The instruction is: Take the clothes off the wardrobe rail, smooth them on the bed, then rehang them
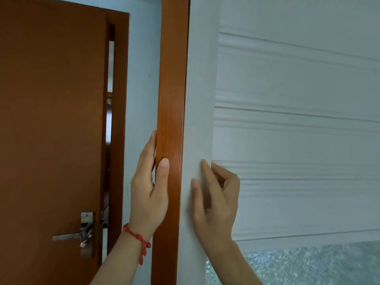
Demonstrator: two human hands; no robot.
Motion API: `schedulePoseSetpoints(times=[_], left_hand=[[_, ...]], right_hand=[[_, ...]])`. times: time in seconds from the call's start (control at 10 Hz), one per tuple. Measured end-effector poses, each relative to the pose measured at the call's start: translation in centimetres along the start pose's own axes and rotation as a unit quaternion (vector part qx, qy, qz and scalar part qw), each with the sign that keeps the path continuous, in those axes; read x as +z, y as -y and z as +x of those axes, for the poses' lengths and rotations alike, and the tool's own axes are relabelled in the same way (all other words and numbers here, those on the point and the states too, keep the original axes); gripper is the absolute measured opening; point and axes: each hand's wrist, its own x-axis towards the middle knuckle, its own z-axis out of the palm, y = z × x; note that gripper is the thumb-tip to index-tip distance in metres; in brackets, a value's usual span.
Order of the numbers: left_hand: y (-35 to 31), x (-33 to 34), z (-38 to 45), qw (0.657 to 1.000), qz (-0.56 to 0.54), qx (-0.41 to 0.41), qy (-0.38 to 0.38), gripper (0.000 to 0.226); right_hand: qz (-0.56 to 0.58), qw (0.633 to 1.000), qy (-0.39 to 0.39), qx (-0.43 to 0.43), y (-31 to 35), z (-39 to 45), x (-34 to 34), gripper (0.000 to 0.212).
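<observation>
A white wardrobe door [287,130] with raised horizontal mouldings and a patterned frosted panel at the bottom fills the right side. An orange wooden side panel [171,89] runs up beside it. My left hand [149,192], a red string bracelet on its wrist, grips that wooden panel, thumb on the front and fingers behind its left edge. My right hand [213,198] lies on the door's white left stile, its longer fingers straight against it and the others curled near the moulding. No clothes, rail or bed show.
A brown room door [51,120] with a metal lever handle [67,236] and keys in its lock stands at the left, slightly ajar. A strip of pale blue wall [141,79] separates it from the wardrobe.
</observation>
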Motion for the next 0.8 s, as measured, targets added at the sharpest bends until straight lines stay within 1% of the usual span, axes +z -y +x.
schedulePoseSetpoints(times=[0.1, 0.4, 0.5, 0.6, 0.7, 0.8], left_hand=[[0.1, 0.0, 0.0, 1.0, -0.001, -0.003, -0.001, 0.044], [0.5, 0.2, 0.0, 1.0, -0.015, 0.008, -0.015, 0.049], [0.3, 0.2, -0.1, 1.0, -0.014, 0.008, -0.024, 0.047], [-0.1, 0.3, -0.1, 1.0, -0.005, -0.001, -0.02, 0.042], [-0.3, -0.9, -0.2, 0.998, 0.056, 0.014, 0.008, 0.04], [-1.7, -4.2, 0.3, 0.997, 0.073, -0.009, -0.011, 0.03]], right_hand=[[0.01, 1.0, -0.017, 0.005, 0.0, -0.2, 0.3, 0.036], [-0.002, 1.0, 0.002, 0.002, 0.1, -0.5, 0.5, 0.039], [-0.018, 0.999, 0.036, -0.008, -0.1, -0.3, -0.1, 0.039], [-0.002, 0.993, 0.119, -0.004, -0.2, 0.4, -1.5, 0.038], [0.065, 0.973, 0.22, 0.012, -0.5, 2.4, -4.3, 0.034], [0.151, 0.969, 0.194, 0.029, -0.1, 6.2, -8.4, 0.026]])
